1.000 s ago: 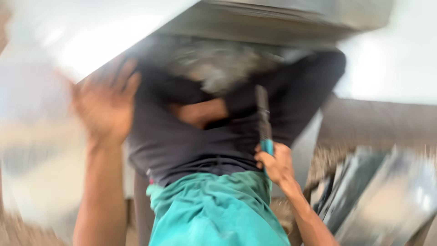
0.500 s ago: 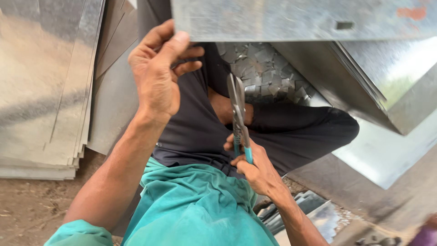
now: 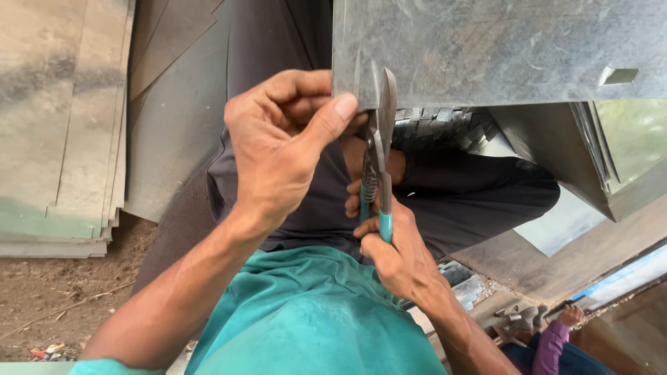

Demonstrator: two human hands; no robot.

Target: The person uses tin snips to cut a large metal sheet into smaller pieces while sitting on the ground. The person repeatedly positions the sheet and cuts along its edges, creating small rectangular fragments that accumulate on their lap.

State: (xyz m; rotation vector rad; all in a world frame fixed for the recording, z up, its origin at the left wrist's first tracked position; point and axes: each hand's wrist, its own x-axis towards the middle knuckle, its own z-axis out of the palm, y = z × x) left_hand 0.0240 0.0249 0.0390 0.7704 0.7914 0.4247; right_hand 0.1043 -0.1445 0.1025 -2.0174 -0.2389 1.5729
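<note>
at sheet edge point(image 3: 486, 48), snips point(image 3: 379, 146)

Soft, even daylight, apparently overcast; no hard shadows. Frame sharp at centre: left hand point(image 3: 278, 146) and snips point(image 3: 377, 149) crisp. Galvanised sheet point(image 3: 500, 48) shows dull mottled sheen, no harsh glare. Dark trousers point(image 3: 472, 194) lose detail in shade beneath the sheet. Stacked sheets point(image 3: 55, 118) at left look slightly soft. Pale, washed-out patch at upper right edge.
</note>
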